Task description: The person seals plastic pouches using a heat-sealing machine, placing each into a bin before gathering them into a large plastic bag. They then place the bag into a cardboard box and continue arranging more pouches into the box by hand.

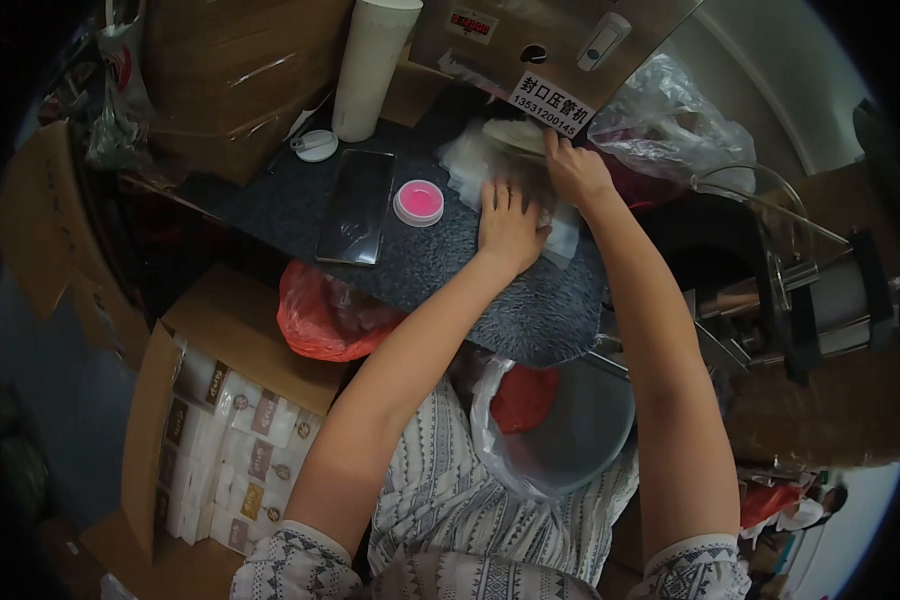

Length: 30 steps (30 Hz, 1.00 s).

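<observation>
My left hand (pixel 510 228) lies flat with its fingers stretched out on a translucent plastic bag (pixel 465 165) on the dark tabletop. Just right of it, my right hand (pixel 578 175) reaches to the lower edge of a metal machine (pixel 510 40), below its white label with Chinese characters (pixel 553 103). Its index finger points forward and the other fingers look curled; what they hold, if anything, is hidden. Beside those fingertips is a pale, rounded item (pixel 516 136), partly under the machine. More of the clear plastic (pixel 562 240) sticks out from beneath my left hand.
On the dark table (pixel 260 215) are a phone (pixel 356 207), a pink-filled round tub (pixel 419 203), a white lid (pixel 315 146) and a tall white cup (pixel 372 70). Below stand a grey bin (pixel 595 430) and a carton (pixel 240 300) of packs. Clear plastic (pixel 670 120) bunches at right.
</observation>
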Tool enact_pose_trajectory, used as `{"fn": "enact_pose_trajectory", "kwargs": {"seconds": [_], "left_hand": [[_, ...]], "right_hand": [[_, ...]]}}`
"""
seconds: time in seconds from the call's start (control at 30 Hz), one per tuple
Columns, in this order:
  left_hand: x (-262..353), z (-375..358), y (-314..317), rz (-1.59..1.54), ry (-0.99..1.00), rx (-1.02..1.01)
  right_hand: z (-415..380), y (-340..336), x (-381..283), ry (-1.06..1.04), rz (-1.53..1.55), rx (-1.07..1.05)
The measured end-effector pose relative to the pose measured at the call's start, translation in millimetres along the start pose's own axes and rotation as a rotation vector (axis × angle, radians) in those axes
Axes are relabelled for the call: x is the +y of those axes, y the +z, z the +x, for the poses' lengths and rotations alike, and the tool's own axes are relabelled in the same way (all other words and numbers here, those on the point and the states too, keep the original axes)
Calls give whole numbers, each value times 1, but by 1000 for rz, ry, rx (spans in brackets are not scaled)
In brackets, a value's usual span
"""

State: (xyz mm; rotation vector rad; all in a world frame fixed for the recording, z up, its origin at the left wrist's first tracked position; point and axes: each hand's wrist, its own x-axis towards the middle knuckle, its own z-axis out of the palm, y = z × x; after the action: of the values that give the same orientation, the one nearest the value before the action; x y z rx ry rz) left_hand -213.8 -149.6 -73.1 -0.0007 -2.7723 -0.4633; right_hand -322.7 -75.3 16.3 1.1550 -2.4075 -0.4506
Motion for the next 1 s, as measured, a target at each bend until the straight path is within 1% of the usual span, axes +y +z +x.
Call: {"fn": "enact_pose_trajectory", "kwargs": {"seconds": [0.07,0.1,0.17,0.23,0.3,0.37,0.43,0.5,0.53,0.57,0.6,0.63,0.67,0.73,0.77,0.8,0.83,0.87,0.9,0.97,1.0], "left_hand": [[2,15,14,55,-46,118],[4,22,14,51,-41,122],[9,31,17,83,-104,182],[14,32,12,95,-98,218],[15,30,12,121,-95,248],[10,28,13,134,-93,350],[9,29,18,145,-119,385],[10,27,15,158,-143,420],[9,20,7,24,-127,411],[8,10,-2,-107,-108,396],[8,-3,-10,-89,-101,401],[9,-21,-17,-128,-15,494],[12,-42,-25,-170,72,583],[21,-90,-52,-438,140,585],[25,-115,-58,-477,141,590],[31,-143,-59,-522,131,590],[39,-174,-57,-535,73,602],[48,-200,-55,-548,12,608],[56,-218,-43,-546,-3,593],[67,-261,5,-907,-373,445],[70,-276,27,-908,-407,422]], "right_hand": [[-1,-1,0,-1,-24,19],[-2,0,-2,-7,-38,30],[-6,2,-5,-5,-59,61],[-12,2,-7,2,-79,92],[-18,2,-14,12,-116,174],[-24,-3,-23,35,-86,149],[-28,-3,-28,58,-66,129],[-35,13,-34,95,52,276],[-38,16,-36,140,151,216],[-42,19,-41,144,162,230],[-46,22,-44,159,238,97],[-51,23,-48,170,315,-38],[-57,23,-53,171,326,-26],[-69,19,-70,263,302,179],[-74,13,-78,269,314,185],[-82,2,-86,320,537,319],[-93,-11,-92,366,759,454],[-116,-32,-99,299,862,492],[-147,-52,-109,235,966,522],[-223,-66,-127,61,1052,482],[-269,-65,-138,12,1038,392]]}}
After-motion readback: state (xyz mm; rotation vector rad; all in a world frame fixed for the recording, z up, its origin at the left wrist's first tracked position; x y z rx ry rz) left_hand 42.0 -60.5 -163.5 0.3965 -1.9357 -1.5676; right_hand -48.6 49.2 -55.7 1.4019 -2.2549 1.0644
